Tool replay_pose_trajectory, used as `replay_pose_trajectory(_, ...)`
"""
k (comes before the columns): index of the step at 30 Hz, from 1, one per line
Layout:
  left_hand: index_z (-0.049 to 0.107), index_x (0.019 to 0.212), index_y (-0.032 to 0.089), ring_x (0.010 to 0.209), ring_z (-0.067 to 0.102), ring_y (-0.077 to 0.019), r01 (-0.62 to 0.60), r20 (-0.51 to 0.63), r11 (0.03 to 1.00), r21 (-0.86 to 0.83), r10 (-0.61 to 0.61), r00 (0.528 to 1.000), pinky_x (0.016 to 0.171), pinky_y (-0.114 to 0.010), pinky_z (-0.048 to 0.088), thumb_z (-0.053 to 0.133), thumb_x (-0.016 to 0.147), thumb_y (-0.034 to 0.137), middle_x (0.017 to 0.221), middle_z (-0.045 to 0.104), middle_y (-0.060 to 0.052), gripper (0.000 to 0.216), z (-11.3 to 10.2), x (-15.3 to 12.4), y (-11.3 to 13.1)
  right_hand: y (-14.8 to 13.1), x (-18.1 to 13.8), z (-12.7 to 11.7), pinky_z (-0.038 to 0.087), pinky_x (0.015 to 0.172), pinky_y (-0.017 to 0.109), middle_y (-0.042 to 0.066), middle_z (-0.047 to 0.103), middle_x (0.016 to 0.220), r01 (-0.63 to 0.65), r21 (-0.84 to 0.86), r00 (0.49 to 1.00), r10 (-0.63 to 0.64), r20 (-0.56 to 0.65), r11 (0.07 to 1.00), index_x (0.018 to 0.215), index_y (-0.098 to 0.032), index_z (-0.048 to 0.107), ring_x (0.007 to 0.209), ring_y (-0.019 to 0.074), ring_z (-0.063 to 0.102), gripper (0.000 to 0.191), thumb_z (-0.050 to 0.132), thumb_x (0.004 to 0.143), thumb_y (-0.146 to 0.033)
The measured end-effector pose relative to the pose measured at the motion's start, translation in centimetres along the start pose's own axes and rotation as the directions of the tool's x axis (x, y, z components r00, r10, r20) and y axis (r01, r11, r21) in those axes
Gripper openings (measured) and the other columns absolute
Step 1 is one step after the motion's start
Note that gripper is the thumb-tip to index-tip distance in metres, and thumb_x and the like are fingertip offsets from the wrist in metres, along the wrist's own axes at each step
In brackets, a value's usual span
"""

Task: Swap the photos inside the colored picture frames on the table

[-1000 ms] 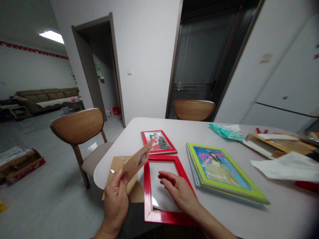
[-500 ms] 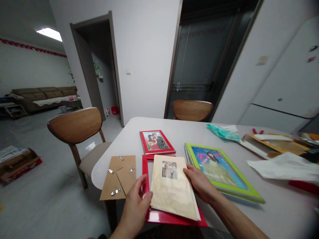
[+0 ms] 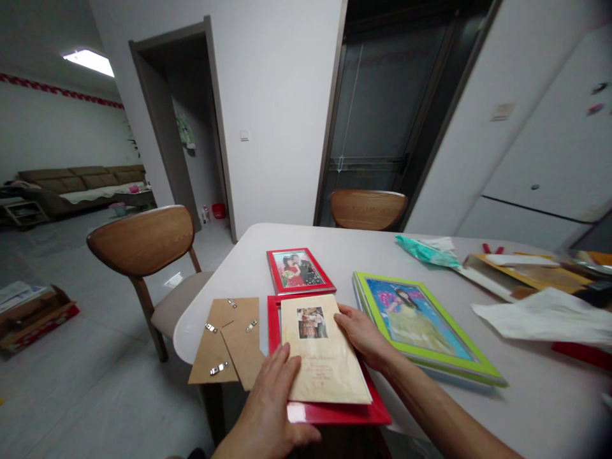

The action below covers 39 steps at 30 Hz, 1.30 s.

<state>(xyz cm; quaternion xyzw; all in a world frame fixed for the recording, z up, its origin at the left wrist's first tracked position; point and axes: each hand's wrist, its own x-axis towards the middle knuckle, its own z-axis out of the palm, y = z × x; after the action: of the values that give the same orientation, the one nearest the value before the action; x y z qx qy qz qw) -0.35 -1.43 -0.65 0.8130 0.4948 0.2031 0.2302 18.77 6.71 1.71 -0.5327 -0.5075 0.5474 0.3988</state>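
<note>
A cream printed sheet (image 3: 325,370) with a small photo near its top lies over a red picture frame (image 3: 344,413) at the table's near edge. White paper shows under the sheet's right edge. My right hand (image 3: 361,335) pinches that edge, thumb on top. Against the lower left edge rests my left hand (image 3: 270,401), its fingers stretched out and its thumb apart. To the left lies a brown backing board (image 3: 227,338) with metal clips, overhanging the table edge. Just beyond is a smaller red-framed couple photo (image 3: 299,271).
Right of my hands sits a lime-green framed portrait (image 3: 425,319), apparently on another frame. White wrapping (image 3: 540,315), a teal plastic packet (image 3: 425,250) and a yellow envelope (image 3: 535,274) cover the table's right side. Wooden chairs (image 3: 143,239) stand at the left and far sides.
The cream sheet has shifted left and straightened over the red frame, my right hand moving with it. My left hand has moved lower, its thumb now off the sheet.
</note>
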Motion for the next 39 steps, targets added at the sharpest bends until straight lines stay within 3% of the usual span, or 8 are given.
replay_pose_trajectory(4, 0.035, 0.121, 0.009, 0.123, 0.021, -0.0307, -0.047, 0.067, 0.996, 0.075, 0.042, 0.997, 0.098, -0.050, 0.022, 0.076, 0.046, 0.033, 0.133, 0.024, -0.023, 0.089, -0.1, 0.1, -0.4, 0.3, 0.7, 0.1, 0.046, 0.057, 0.023, 0.007, 0.066, 0.085, 0.065, -0.260, 0.997, -0.070, -0.011, 0.963, 0.104, -0.012, 0.052, 0.066, 0.0151, 0.062, 0.041, 0.028, 0.071, -0.017)
replay_pose_trajectory(7, 0.036, 0.121, 0.010, 0.122, 0.023, -0.0302, -0.071, 0.059, 0.993, 0.089, 0.066, 0.996, 0.098, -0.049, 0.023, 0.075, 0.047, 0.033, 0.132, 0.027, -0.022, 0.086, -0.1, 0.2, -0.8, 0.4, 1.1, 0.0, 0.043, 0.059, 0.021, 0.007, 0.066, 0.086, 0.114, -0.611, 0.981, -0.185, -0.055, 0.783, 0.096, -0.012, 0.057, 0.070, 0.0149, 0.061, 0.038, 0.027, 0.073, -0.018)
replay_pose_trajectory(9, 0.037, 0.120, 0.013, 0.121, 0.027, -0.0304, -0.083, 0.059, 0.994, 0.076, 0.079, 0.995, 0.097, -0.051, 0.023, 0.075, 0.047, 0.033, 0.131, 0.031, -0.020, 0.085, -0.1, 0.2, -1.0, 0.5, 1.1, -0.1, 0.041, 0.063, 0.023, 0.010, 0.065, 0.086, 0.105, -0.741, 0.965, -0.247, -0.085, 0.663, 0.090, -0.012, 0.059, 0.076, 0.0169, 0.059, 0.035, 0.029, 0.075, -0.020)
replay_pose_trajectory(13, 0.040, 0.118, 0.015, 0.119, 0.030, -0.0306, -0.084, 0.082, 0.994, 0.065, 0.078, 0.994, 0.096, -0.052, 0.023, 0.074, 0.047, 0.030, 0.128, 0.037, -0.018, 0.081, -0.2, 0.3, -1.0, 0.8, 0.8, 0.1, 0.037, 0.064, 0.030, 0.016, 0.064, 0.080, 0.027, -0.830, 0.947, -0.279, -0.157, 0.557, 0.085, -0.010, 0.059, 0.075, 0.0237, 0.058, 0.034, 0.033, 0.076, -0.029)
replay_pose_trajectory(19, 0.043, 0.114, 0.021, 0.118, 0.034, -0.0266, -0.105, 0.099, 0.992, 0.064, 0.099, 0.990, 0.097, -0.051, 0.021, 0.067, 0.056, 0.027, 0.128, 0.040, -0.012, 0.063, -1.1, 0.0, 0.2, 1.2, 0.8, 1.4, 0.037, 0.060, 0.031, 0.015, 0.061, 0.080, -0.143, -0.951, 0.921, -0.314, -0.229, 0.275, 0.087, -0.011, 0.056, 0.072, 0.0227, 0.058, 0.037, 0.031, 0.080, -0.038)
replay_pose_trajectory(24, 0.051, 0.102, 0.027, 0.116, 0.036, -0.0245, -0.140, 0.143, 0.984, 0.114, 0.123, 0.982, 0.097, -0.052, 0.018, 0.062, 0.062, 0.022, 0.127, 0.041, -0.007, 0.041, -1.9, -0.3, 1.4, 1.2, 0.4, 1.4, 0.036, 0.060, 0.029, 0.013, 0.057, 0.086, -0.093, -0.963, 0.920, -0.348, -0.181, 0.254, 0.092, -0.012, 0.053, 0.073, 0.0201, 0.057, 0.031, 0.033, 0.081, -0.033)
replay_pose_trajectory(30, 0.051, 0.105, 0.028, 0.119, 0.032, -0.0271, -0.121, 0.181, 0.985, 0.126, 0.097, 0.979, 0.096, -0.055, 0.016, 0.060, 0.063, 0.017, 0.129, 0.039, -0.009, 0.044, -2.2, -0.3, 1.9, 2.2, -1.8, 0.6, 0.035, 0.071, 0.026, 0.008, 0.057, 0.090, 0.158, -0.953, 0.885, -0.466, 0.021, 0.257, 0.098, -0.016, 0.052, 0.082, 0.0178, 0.051, 0.026, 0.037, 0.080, -0.027)
replay_pose_trajectory(39, 0.054, 0.101, 0.026, 0.118, 0.033, -0.0277, -0.152, 0.185, 0.979, 0.137, 0.126, 0.975, 0.095, -0.058, 0.014, 0.056, 0.063, 0.013, 0.127, 0.042, -0.009, 0.041, -2.2, -0.1, 2.4, 2.5, -2.9, 1.6, 0.033, 0.079, 0.032, 0.009, 0.054, 0.106, 0.213, -0.962, 0.881, -0.459, 0.112, 0.173, 0.092, -0.017, 0.057, 0.095, 0.0220, 0.042, 0.024, 0.039, 0.078, -0.026)
